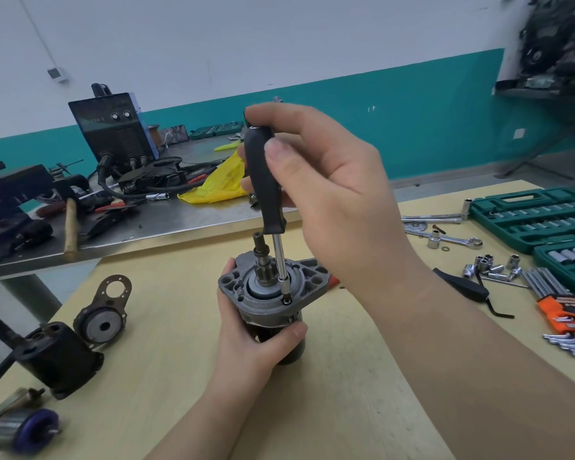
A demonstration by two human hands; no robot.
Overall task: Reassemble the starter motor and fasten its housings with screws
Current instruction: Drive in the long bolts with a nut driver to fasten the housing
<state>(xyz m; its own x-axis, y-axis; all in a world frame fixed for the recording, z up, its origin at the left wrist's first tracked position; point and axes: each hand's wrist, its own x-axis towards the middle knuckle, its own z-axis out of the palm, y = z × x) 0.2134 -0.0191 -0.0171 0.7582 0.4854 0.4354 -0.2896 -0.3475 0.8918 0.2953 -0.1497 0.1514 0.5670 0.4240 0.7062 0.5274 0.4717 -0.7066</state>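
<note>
The right hand grips the black handle of a screwdriver, with the thumb across the front of the handle and the fingers curled round its top. The tool stands nearly upright; its steel shaft runs down to a socket tip seated on a screw at the near rim of the grey front housing. The left hand wraps the body of the starter motor from below, thumb pressed on the near side and fingertips showing behind the housing flange. The motor stands on end near the middle of the wooden table, with the gear shaft pointing up.

Near the left edge of the table lie a black casing, a round end plate just beside it, and, at the near left corner, a rotor. Toward the right edge lie loose sockets, a set of hex keys, a wrench and a green socket case. A steel bench with a welding machine stands behind.
</note>
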